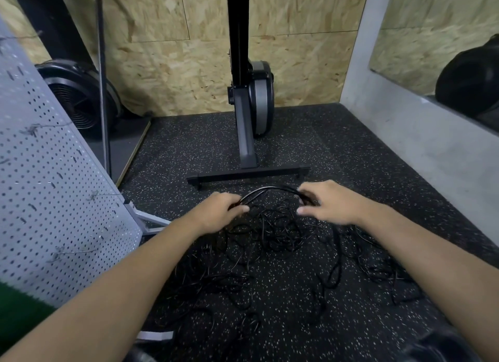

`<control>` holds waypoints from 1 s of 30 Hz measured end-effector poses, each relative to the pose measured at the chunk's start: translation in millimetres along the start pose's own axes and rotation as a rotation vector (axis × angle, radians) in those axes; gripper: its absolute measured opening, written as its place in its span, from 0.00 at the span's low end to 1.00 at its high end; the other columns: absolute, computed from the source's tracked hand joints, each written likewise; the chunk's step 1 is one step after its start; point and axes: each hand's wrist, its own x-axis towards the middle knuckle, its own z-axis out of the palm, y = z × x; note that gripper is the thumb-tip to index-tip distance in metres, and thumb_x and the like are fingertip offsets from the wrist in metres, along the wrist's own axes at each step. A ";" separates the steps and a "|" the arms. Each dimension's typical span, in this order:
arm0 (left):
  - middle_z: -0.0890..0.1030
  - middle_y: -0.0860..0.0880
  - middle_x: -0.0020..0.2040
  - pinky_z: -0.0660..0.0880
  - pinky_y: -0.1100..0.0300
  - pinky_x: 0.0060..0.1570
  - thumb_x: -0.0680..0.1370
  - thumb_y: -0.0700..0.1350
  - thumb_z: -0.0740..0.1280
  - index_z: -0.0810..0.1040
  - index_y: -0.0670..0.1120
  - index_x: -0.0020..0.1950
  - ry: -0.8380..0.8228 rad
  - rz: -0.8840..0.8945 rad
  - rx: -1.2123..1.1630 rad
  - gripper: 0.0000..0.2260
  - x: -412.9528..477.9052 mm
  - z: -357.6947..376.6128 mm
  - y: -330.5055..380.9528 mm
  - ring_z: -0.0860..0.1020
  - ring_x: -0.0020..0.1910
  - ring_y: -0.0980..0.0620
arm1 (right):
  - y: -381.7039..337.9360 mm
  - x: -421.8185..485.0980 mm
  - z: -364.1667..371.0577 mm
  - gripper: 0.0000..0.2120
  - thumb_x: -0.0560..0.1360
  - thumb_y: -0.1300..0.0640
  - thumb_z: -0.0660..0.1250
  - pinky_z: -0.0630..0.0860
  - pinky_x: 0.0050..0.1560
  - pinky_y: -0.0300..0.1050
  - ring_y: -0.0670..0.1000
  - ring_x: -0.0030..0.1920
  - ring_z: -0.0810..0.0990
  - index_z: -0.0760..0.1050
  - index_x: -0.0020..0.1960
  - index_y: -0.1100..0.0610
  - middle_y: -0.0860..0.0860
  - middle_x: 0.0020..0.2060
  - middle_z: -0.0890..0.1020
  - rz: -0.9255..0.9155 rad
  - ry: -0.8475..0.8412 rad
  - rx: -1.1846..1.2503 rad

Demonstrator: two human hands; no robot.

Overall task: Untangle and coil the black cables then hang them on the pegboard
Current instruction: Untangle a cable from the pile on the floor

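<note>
The left grip (220,213) is closed round one end of a raised arc of the black cables (270,233), and the other end of that arc is held in the curled fingers of the right grip (328,202). The rest of the tangle is spread on the speckled floor (351,151) beneath both grips and nearer the person. The pegboard (54,186) is seen left of the left grip, and a black machine base (248,174) just beyond both.

a black exercise machine (249,105) stands on speckled rubber flooring (310,145) against chipboard wall (167,64)
</note>
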 end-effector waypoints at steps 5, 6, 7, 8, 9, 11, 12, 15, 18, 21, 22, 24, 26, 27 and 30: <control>0.78 0.50 0.36 0.75 0.50 0.37 0.85 0.59 0.62 0.73 0.51 0.43 0.066 0.128 0.137 0.16 2.0 -4.8 22.4 0.78 0.36 0.49 | -12.4 10.3 21.0 0.43 0.74 0.41 0.78 0.73 0.71 0.51 0.48 0.71 0.76 0.59 0.81 0.46 0.47 0.72 0.76 -0.026 0.089 0.209; 0.78 0.51 0.37 0.75 0.51 0.38 0.85 0.59 0.62 0.75 0.50 0.45 0.076 0.137 0.157 0.16 1.7 -6.5 25.5 0.77 0.37 0.50 | -12.9 9.9 19.3 0.49 0.73 0.42 0.79 0.69 0.76 0.54 0.50 0.76 0.71 0.53 0.84 0.43 0.47 0.77 0.71 -0.022 0.123 0.219; 0.79 0.52 0.38 0.76 0.51 0.39 0.85 0.59 0.62 0.77 0.50 0.47 0.082 0.145 0.170 0.15 1.4 -7.6 28.1 0.78 0.37 0.51 | -14.4 9.3 17.6 0.51 0.73 0.43 0.79 0.66 0.77 0.55 0.49 0.77 0.67 0.50 0.84 0.41 0.46 0.79 0.68 -0.031 0.149 0.200; 0.79 0.53 0.38 0.76 0.52 0.39 0.84 0.60 0.63 0.78 0.50 0.47 0.079 0.151 0.175 0.15 1.2 -7.8 30.4 0.78 0.37 0.52 | -17.6 7.9 16.9 0.50 0.73 0.43 0.79 0.66 0.78 0.55 0.48 0.78 0.65 0.51 0.84 0.40 0.44 0.79 0.67 -0.061 0.161 0.159; 0.79 0.53 0.38 0.76 0.52 0.38 0.84 0.59 0.63 0.77 0.50 0.47 0.070 0.155 0.176 0.15 0.5 -7.9 33.8 0.77 0.36 0.53 | -19.6 7.6 18.0 0.44 0.75 0.43 0.77 0.67 0.76 0.54 0.47 0.77 0.66 0.56 0.83 0.40 0.43 0.78 0.68 -0.106 0.169 0.104; 0.79 0.53 0.37 0.74 0.54 0.36 0.83 0.60 0.65 0.76 0.52 0.44 0.058 0.157 0.177 0.14 -0.4 -7.7 38.8 0.76 0.34 0.53 | -20.5 10.8 21.6 0.24 0.80 0.44 0.71 0.73 0.69 0.54 0.48 0.70 0.74 0.72 0.75 0.42 0.42 0.67 0.76 -0.178 0.204 -0.035; 0.79 0.53 0.37 0.74 0.54 0.36 0.82 0.62 0.65 0.76 0.53 0.43 0.059 0.155 0.162 0.15 -0.2 -7.9 38.1 0.76 0.34 0.53 | -20.0 11.7 21.1 0.15 0.82 0.45 0.68 0.76 0.64 0.55 0.49 0.64 0.77 0.77 0.69 0.44 0.42 0.59 0.79 -0.182 0.222 -0.078; 0.82 0.54 0.38 0.77 0.55 0.38 0.79 0.67 0.65 0.80 0.55 0.45 0.052 0.135 0.027 0.17 -2.5 -13.3 30.6 0.79 0.36 0.56 | -14.5 12.1 16.1 0.08 0.84 0.49 0.67 0.76 0.55 0.50 0.47 0.51 0.79 0.82 0.60 0.47 0.40 0.48 0.79 -0.171 0.242 -0.058; 0.83 0.57 0.39 0.73 0.57 0.40 0.84 0.59 0.65 0.83 0.54 0.49 0.033 0.056 -0.133 0.12 -7.9 -19.5 21.3 0.77 0.34 0.63 | -10.7 8.9 12.0 0.06 0.82 0.52 0.71 0.72 0.50 0.40 0.42 0.46 0.78 0.84 0.58 0.51 0.42 0.46 0.81 -0.132 0.251 0.036; 0.85 0.58 0.39 0.79 0.52 0.41 0.83 0.49 0.69 0.86 0.52 0.49 0.095 0.004 -0.296 0.06 -11.9 -21.6 14.0 0.81 0.35 0.59 | -7.8 6.7 12.8 0.04 0.80 0.54 0.74 0.73 0.47 0.41 0.44 0.44 0.80 0.83 0.54 0.48 0.43 0.45 0.82 -0.067 0.194 0.125; 0.86 0.56 0.40 0.80 0.50 0.44 0.82 0.49 0.70 0.86 0.52 0.49 0.130 -0.010 -0.328 0.06 -12.1 -21.8 13.8 0.82 0.38 0.53 | -8.7 6.3 13.3 0.06 0.79 0.53 0.75 0.74 0.48 0.42 0.45 0.45 0.80 0.83 0.55 0.48 0.43 0.46 0.83 -0.053 0.179 0.149; 0.86 0.54 0.41 0.81 0.50 0.46 0.82 0.49 0.70 0.86 0.52 0.48 0.200 -0.036 -0.372 0.06 -10.7 -21.8 18.1 0.83 0.40 0.49 | -11.0 7.6 15.3 0.14 0.77 0.51 0.76 0.76 0.55 0.44 0.46 0.51 0.81 0.81 0.62 0.48 0.44 0.53 0.83 -0.036 0.220 0.179; 0.86 0.53 0.42 0.80 0.52 0.45 0.83 0.49 0.70 0.86 0.52 0.48 0.255 -0.055 -0.436 0.07 -8.4 -20.6 25.5 0.82 0.39 0.52 | -15.9 9.4 15.3 0.18 0.77 0.51 0.76 0.75 0.57 0.42 0.46 0.55 0.79 0.78 0.66 0.50 0.45 0.56 0.80 0.023 0.380 0.239; 0.86 0.51 0.42 0.79 0.52 0.45 0.83 0.48 0.69 0.86 0.51 0.49 0.283 -0.070 -0.482 0.07 -6.8 -19.6 29.0 0.82 0.38 0.52 | -18.6 9.8 13.8 0.17 0.77 0.51 0.76 0.75 0.55 0.41 0.46 0.54 0.80 0.77 0.64 0.51 0.46 0.55 0.80 0.082 0.472 0.300; 0.87 0.47 0.44 0.80 0.54 0.44 0.84 0.44 0.68 0.86 0.47 0.51 0.338 -0.112 -0.670 0.06 -5.4 -16.2 40.9 0.84 0.38 0.51 | -20.9 13.2 8.3 0.14 0.78 0.44 0.74 0.83 0.52 0.44 0.47 0.45 0.87 0.81 0.55 0.53 0.48 0.45 0.87 0.309 0.516 0.555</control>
